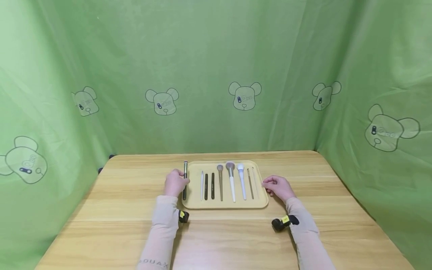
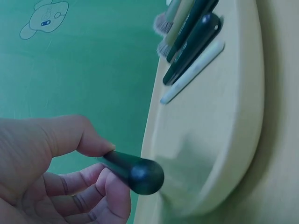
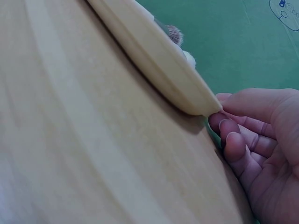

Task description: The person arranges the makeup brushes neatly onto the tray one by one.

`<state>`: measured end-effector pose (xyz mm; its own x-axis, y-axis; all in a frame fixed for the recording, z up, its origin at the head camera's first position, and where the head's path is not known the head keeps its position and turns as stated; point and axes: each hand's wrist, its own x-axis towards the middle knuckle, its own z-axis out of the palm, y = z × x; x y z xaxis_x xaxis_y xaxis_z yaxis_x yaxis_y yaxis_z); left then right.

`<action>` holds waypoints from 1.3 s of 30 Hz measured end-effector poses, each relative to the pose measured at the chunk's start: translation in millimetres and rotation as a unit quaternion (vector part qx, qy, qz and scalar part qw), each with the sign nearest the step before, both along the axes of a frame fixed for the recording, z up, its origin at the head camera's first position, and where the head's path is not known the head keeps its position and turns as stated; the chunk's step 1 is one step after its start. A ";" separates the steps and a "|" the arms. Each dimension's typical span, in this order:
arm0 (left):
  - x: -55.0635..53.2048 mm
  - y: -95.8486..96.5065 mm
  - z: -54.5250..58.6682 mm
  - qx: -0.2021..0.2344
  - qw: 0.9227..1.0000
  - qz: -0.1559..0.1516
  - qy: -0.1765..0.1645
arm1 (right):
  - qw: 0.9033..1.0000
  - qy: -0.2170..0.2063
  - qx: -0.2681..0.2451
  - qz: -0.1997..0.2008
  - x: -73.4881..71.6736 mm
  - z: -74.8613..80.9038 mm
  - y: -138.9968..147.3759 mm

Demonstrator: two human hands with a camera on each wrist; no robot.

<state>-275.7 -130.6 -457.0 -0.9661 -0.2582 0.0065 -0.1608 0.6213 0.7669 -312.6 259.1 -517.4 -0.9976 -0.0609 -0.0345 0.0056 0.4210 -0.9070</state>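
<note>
Between thumb and fingers, my left hand (image 1: 176, 182) pinches a black-handled makeup brush (image 1: 185, 193) with a silver collar, held over the tray's left edge. In the left wrist view the rounded end of the brush handle (image 2: 145, 176) points toward the camera. A pale yellow tray (image 1: 216, 205) lies under a row of several brushes and slim tools. My right hand (image 1: 279, 186) grips the tray's right rim; in the right wrist view the thumb lies above the tray rim (image 3: 205, 100) and fingertips are below it.
On the tray are a thin pale tool (image 1: 201, 186), two dark sticks (image 1: 206, 187), a brown brush (image 1: 221, 185), two larger brushes with a white handle (image 1: 232, 187) and a lavender handle (image 1: 243, 187), and thin brushes (image 1: 251, 185). A green curtain (image 1: 202, 123) surrounds the wooden table (image 1: 222, 236).
</note>
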 end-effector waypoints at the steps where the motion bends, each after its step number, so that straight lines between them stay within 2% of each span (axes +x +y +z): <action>1: -0.6 2.4 -0.8 0.002 1.000 -0.001 -0.001 | 1.000 0.001 0.000 0.000 -0.1 -0.3 0.2; 8: -6.5 14.7 -8.0 0.015 1.000 -0.007 -0.004 | 1.000 0.003 0.003 -0.003 -1.2 -1.8 0.5; 14: -8.4 20.7 -11.9 -0.009 1.000 -0.007 -0.001 | 1.000 -0.003 0.003 -0.003 -2.4 -2.1 -0.6; 23: -7.9 30.4 -13.3 -0.029 0.999 0.006 -0.016 | 1.000 -0.006 -0.002 -0.002 -2.6 -1.8 -0.2; 31: -8.7 35.6 -17.6 -0.055 0.998 0.015 -0.006 | 1.000 -0.006 0.009 -0.004 -0.6 -0.9 -1.1; 39: -10.9 38.6 -20.7 -0.069 0.997 0.022 0.002 | 1.000 -0.005 -0.002 -0.005 2.1 3.1 -1.4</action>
<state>-286.6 -92.0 -477.8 -0.9539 -0.2961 0.0487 -0.1871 0.7136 0.6751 -310.5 257.7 -514.4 -0.9976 -0.0520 -0.0447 0.0189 0.4179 -0.9083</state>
